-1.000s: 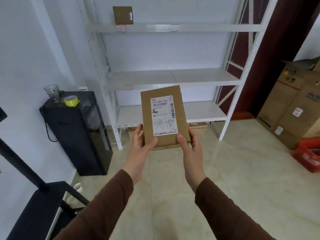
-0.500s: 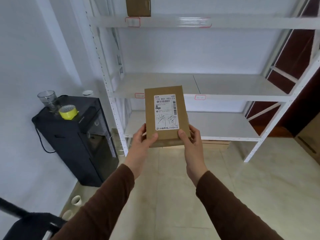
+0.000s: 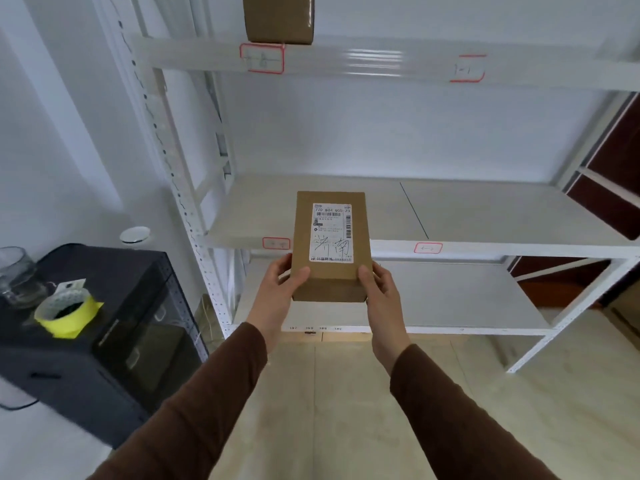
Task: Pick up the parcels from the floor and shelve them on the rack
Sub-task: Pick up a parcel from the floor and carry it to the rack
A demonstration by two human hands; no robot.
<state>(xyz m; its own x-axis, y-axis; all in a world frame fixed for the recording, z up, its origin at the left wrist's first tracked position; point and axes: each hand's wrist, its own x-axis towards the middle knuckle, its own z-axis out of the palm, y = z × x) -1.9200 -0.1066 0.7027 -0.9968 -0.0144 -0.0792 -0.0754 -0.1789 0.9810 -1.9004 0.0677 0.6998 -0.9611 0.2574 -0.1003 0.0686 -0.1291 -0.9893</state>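
Note:
I hold a flat brown cardboard parcel (image 3: 329,285) with a white shipping label, upright, in front of the white metal rack (image 3: 485,247). My left hand (image 3: 277,292) grips its lower left edge and my right hand (image 3: 381,289) grips its lower right edge. The parcel hangs just in front of the middle shelf's front edge, at about that shelf's height. A second brown parcel (image 3: 278,19) stands on the top shelf, above and slightly left of the one I hold.
A black cabinet (image 3: 114,341) stands left of the rack, with a yellow tape roll (image 3: 65,313) and a glass jar (image 3: 17,275) on top. The rack's left upright (image 3: 180,188) is close to the cabinet. Beige floor tiles (image 3: 346,410) lie below my arms.
The rack has come closer and larger in view, with the parcel carried forward in both hands. The boxes and red crate at the right have left the view.

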